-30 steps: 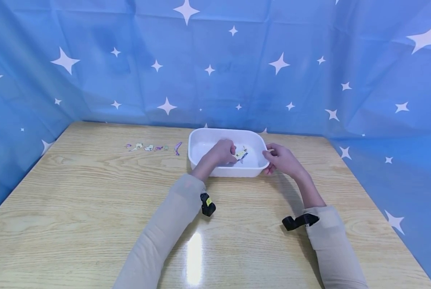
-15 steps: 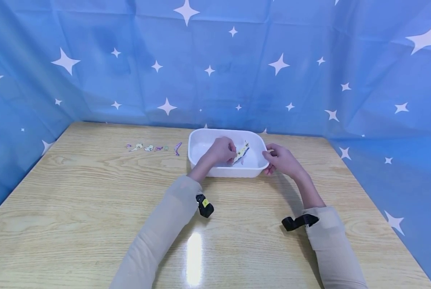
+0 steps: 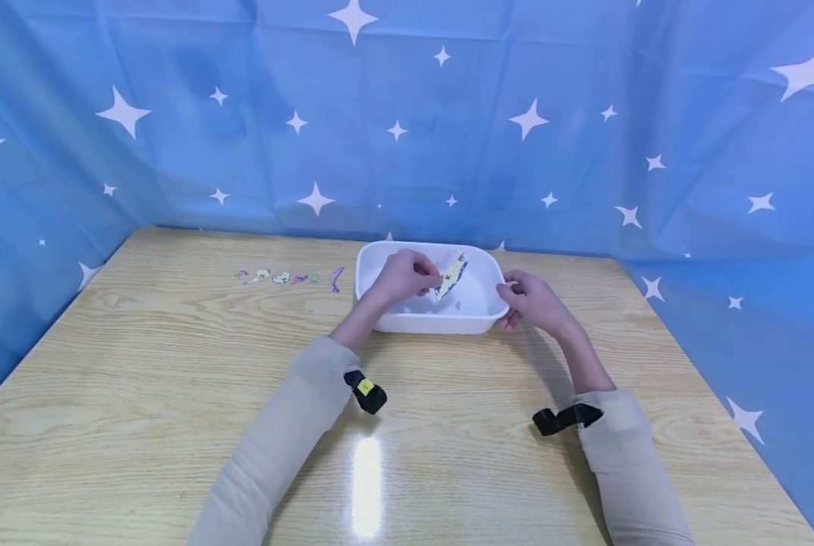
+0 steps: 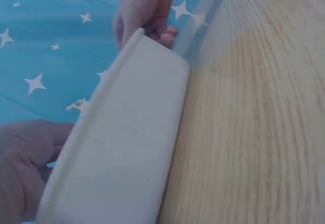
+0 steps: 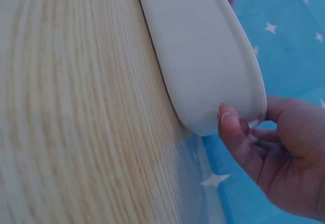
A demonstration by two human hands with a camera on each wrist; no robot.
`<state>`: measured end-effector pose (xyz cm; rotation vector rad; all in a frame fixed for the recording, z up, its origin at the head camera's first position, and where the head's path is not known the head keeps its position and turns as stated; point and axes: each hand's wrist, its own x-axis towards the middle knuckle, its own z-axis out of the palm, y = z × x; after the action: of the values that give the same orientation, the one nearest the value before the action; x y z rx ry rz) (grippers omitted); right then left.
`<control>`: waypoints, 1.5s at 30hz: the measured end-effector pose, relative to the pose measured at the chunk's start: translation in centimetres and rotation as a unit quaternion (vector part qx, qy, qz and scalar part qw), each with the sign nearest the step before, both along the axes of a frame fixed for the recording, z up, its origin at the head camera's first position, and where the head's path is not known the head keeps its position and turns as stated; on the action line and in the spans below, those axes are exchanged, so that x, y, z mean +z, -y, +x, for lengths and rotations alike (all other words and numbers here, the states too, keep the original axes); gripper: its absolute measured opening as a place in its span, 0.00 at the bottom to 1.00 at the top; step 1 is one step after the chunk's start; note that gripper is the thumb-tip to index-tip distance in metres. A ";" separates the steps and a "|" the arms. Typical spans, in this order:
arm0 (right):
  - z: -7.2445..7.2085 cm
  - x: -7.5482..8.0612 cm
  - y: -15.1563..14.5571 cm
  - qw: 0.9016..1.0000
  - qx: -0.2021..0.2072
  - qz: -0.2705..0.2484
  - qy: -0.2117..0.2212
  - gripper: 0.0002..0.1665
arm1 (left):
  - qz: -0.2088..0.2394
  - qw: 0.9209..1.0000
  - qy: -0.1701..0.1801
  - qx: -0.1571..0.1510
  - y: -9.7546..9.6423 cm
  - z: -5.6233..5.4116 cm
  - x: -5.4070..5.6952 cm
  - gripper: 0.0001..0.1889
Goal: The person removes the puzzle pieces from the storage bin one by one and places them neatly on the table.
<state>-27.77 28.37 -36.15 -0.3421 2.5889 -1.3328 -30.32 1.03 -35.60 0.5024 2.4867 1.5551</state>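
Observation:
In the head view a white plastic basin (image 3: 434,324) stands on the table near its far edge. My left hand (image 3: 403,275) is over the inside of the basin, with thumb and fingers pinching one end of a thin, flat yellow cutout (image 3: 454,274) with a dark blue edge. The cutout slants up and right over the basin's floor. A small pinkish scrap (image 3: 457,305) lies below it in the basin. My right hand (image 3: 532,302) holds the basin's right end; the right wrist view shows its fingers (image 5: 233,132) against the outer wall and the thumb at the rim.
Left of the basin, several small flat cutouts lie in a row on the wooden table (image 3: 174,394), purple and pale ones, ending with a longer purple cutout (image 3: 336,279). A blue curtain (image 3: 407,91) with white stars hangs behind the table's far edge.
My left hand has risen and shifted slightly left within the basin, bringing up the yellow cutout, which now shows larger and more upright. The right hand stays at the rim.

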 end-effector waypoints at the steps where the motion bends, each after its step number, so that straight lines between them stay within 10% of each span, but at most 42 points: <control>1: 0.0 0.0 0.0 1.000 0.000 0.000 0.000 0.30 | 0.005 1.000 -0.002 -0.002 0.2 0.1 0.1 0.05; 29: -0.1 -0.2 0.0 1.000 0.010 -0.012 -0.010 0.28 | 0.121 0.989 0.018 0.078 9.3 2.4 2.5 0.09; 45: 0.0 -0.1 0.1 1.000 0.007 -0.005 -0.005 0.29 | 0.101 0.991 0.015 0.086 15.1 3.9 0.8 0.13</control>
<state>-27.79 28.31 -36.21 -0.3702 2.5836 -1.3434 -26.46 -14.05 -34.83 0.2937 2.4195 1.8768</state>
